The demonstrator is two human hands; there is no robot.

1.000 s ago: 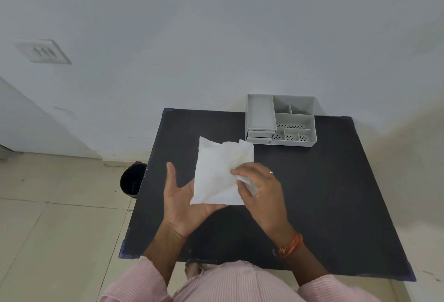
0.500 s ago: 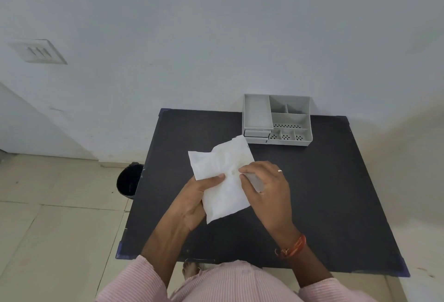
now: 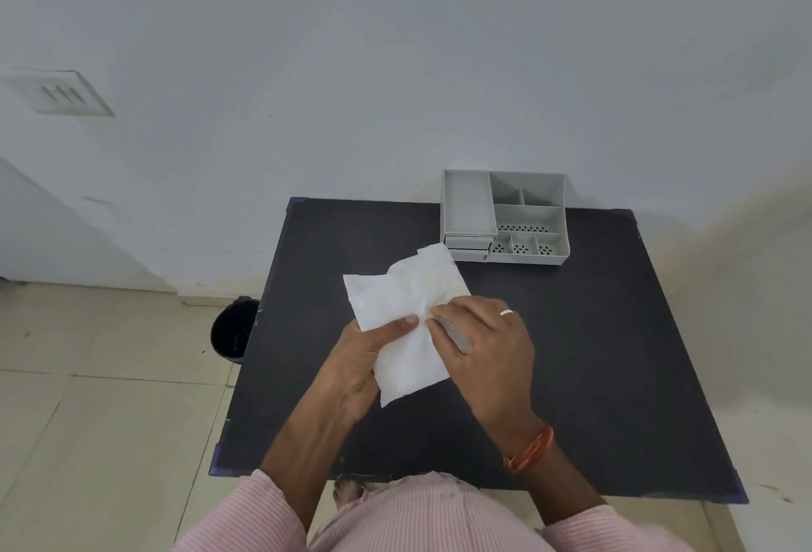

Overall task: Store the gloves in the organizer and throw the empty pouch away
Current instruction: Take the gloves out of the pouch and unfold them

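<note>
While both the left hand [image 3: 358, 358] and right hand [image 3: 481, 347] pinch the white pouch [image 3: 406, 323], its long axis tilts toward the empty organizer [image 3: 505, 217] just beyond.

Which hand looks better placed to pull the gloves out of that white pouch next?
Probably the right hand: its fingertips already pinch at the pouch near its middle, while the left hand grips it from below, steadying it. The organizer also sits on the right.
</note>
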